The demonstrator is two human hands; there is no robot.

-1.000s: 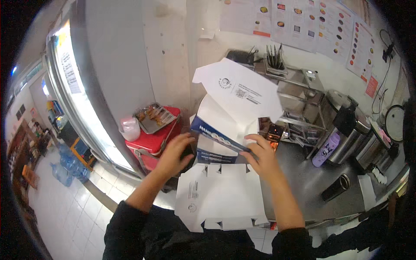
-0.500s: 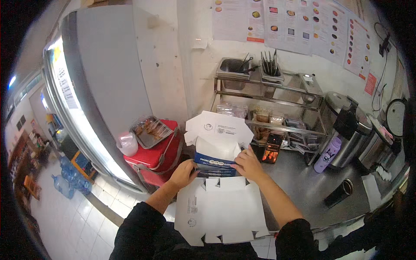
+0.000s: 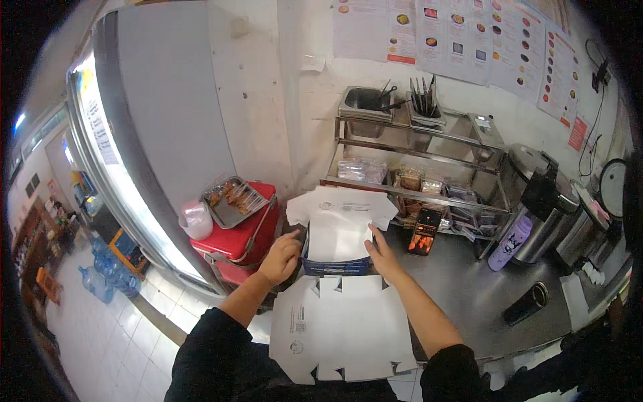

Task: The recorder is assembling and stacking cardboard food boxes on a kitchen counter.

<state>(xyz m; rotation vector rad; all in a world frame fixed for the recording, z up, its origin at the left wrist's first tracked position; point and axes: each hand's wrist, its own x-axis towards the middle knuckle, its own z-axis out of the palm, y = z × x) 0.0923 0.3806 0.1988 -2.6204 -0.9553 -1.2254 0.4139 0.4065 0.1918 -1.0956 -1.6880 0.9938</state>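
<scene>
A folding cardboard box (image 3: 338, 242) stands on the counter in front of me, white inside with a blue front wall and its white lid raised at the back. My left hand (image 3: 282, 257) is by the box's left wall, fingers loosely bent and apart. At the right wall is my right hand (image 3: 383, 253), thumb and index finger spread along the edge; its other fingers are hidden. Closer to my body lies an unfolded white box blank (image 3: 345, 328), flat, with cut tabs along its edges.
A phone (image 3: 423, 232), purple bottle (image 3: 510, 242) and black tumbler (image 3: 526, 303) stand on the steel counter (image 3: 462, 288). Behind them is a metal rack (image 3: 422, 195) with packets and utensil pans. Left, a red cooler (image 3: 258, 231) bears a tray of wrapped food (image 3: 234, 203). Large steel pots (image 3: 544, 201) stand right.
My hands have come off the box's front corners and moved apart to its sides. The box now sits lower and squarer, its inside showing more. The view has shifted slightly.
</scene>
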